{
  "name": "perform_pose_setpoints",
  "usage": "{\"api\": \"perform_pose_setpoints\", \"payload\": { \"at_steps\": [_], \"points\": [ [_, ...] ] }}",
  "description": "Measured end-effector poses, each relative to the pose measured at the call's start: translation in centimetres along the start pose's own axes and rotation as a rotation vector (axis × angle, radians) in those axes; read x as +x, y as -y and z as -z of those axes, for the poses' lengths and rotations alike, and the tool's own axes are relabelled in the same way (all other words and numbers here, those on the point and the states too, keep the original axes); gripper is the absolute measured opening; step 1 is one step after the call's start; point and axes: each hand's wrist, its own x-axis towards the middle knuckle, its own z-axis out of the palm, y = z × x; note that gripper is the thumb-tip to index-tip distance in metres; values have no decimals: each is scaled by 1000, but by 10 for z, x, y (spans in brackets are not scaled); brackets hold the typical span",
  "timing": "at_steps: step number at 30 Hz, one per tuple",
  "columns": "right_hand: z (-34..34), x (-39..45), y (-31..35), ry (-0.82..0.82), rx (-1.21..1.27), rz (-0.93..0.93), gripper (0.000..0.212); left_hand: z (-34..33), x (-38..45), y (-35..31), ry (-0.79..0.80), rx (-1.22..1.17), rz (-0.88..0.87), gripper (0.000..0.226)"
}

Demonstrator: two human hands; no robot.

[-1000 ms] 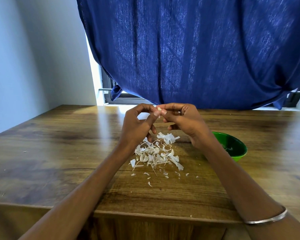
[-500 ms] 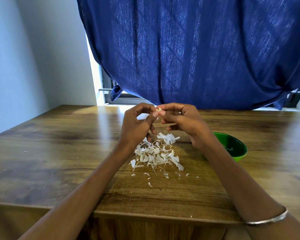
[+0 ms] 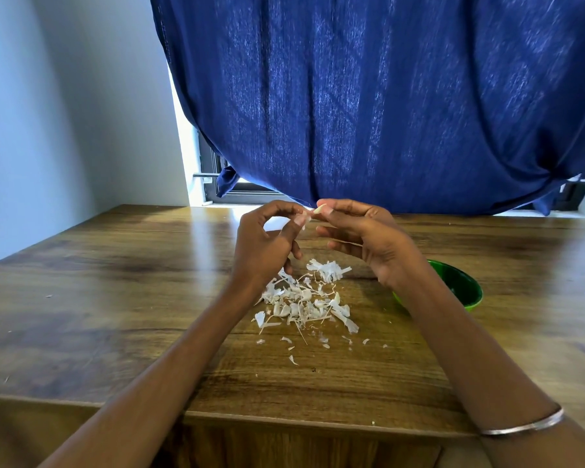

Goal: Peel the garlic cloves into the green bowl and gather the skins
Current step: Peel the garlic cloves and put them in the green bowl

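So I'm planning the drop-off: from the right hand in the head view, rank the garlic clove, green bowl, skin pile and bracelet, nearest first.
1. Garlic clove: pinched in the right hand, at its fingertips.
2. Green bowl: just right, beside the wrist.
3. Skin pile: below-left on the table; close to the bowl's rank.
4. Bracelet: far down the right forearm.

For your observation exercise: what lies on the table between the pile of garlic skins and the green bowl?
In the head view, only bare wooden table between the pile of garlic skins and the green bowl; the right forearm crosses above it.
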Motion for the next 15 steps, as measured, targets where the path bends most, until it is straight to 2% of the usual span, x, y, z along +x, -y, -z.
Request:
{"api": "perform_pose_setpoints", "payload": {
  "at_steps": [7,15],
  "points": [
    [2,2,-2,-14,-6,-18,19,-1,-3,0,-3,32,-5,15],
    [5,4,-3,-18,-29,0,15,-1,0,6,-26,91,-51,4]
  ]
}}
